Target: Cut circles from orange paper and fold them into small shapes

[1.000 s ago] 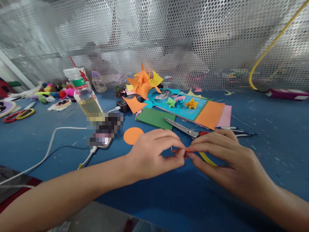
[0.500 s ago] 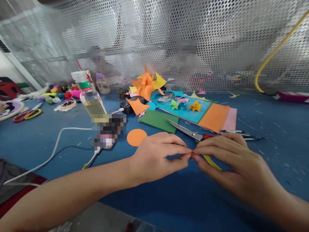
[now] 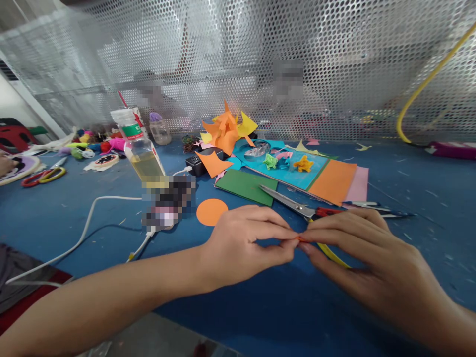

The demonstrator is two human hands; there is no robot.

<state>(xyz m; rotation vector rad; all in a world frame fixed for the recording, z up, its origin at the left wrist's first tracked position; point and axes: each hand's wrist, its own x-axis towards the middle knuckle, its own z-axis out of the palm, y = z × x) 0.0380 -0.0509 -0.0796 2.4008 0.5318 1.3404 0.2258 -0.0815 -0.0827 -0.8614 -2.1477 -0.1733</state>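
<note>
Between the fingertips of my two hands shows a tiny bit of orange paper (image 3: 298,239), mostly hidden by the fingers. My left hand (image 3: 249,243) pinches it from the left, closed at thumb and forefinger. My right hand (image 3: 364,253) grips it from the right, with thumb and fingers pressed together. Scissors (image 3: 293,204) with red and yellow handles lie just behind, partly covered by my right hand. An orange paper circle (image 3: 211,212) rests beyond my left hand. Small folded paper shapes, green (image 3: 270,161), pink and orange (image 3: 303,164), sit on blue paper (image 3: 286,178).
A green paper stack (image 3: 247,185) and orange sheet (image 3: 332,181) lie behind my hands. To the left are a phone (image 3: 171,203) on a white cable (image 3: 91,213), a bottle of yellowish liquid (image 3: 143,153) and other scissors (image 3: 44,177). Orange paper scraps (image 3: 225,129) are heaped near the perforated metal panel (image 3: 230,59).
My right hand has shifted slightly to the right and its fingertips have parted a little from my left ones, so more of the orange paper shows. The view has moved slightly.
</note>
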